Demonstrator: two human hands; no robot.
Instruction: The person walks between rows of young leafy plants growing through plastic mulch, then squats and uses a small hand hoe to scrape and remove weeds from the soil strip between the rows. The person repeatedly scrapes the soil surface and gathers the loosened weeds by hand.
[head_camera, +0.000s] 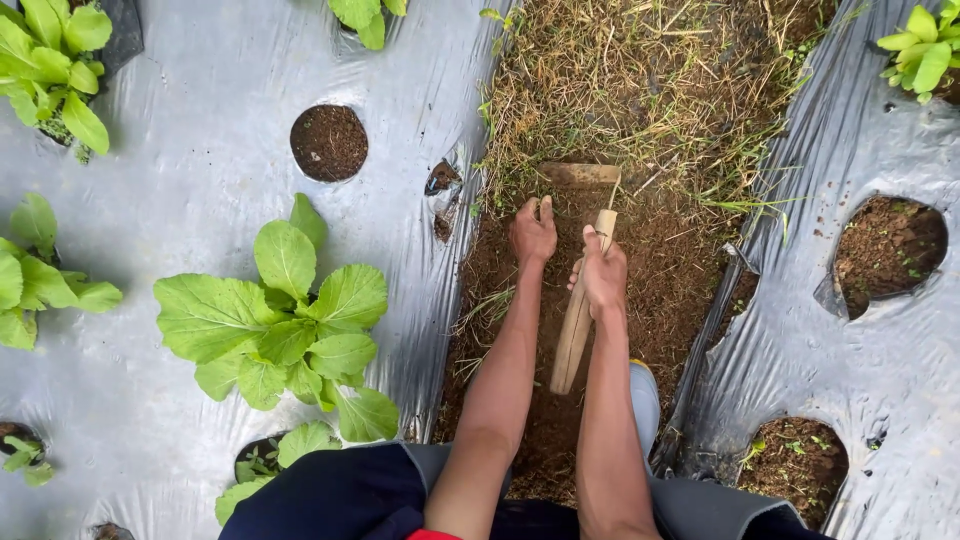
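While right hand (603, 272) clasps hoe handle (578, 318), left hand (532, 232) touches soil (660, 270).

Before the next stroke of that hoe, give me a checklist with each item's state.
1. Right hand gripping the wooden handle: ok.
2. Left hand away from the hoe blade: not ok, it rests on the soil just beside it.
3. Blade set in the furrow, off the plastic mulch: ok.
4. Leafy plant apart from the tool: ok.
5. Blade firmly fixed to handle: cannot tell.
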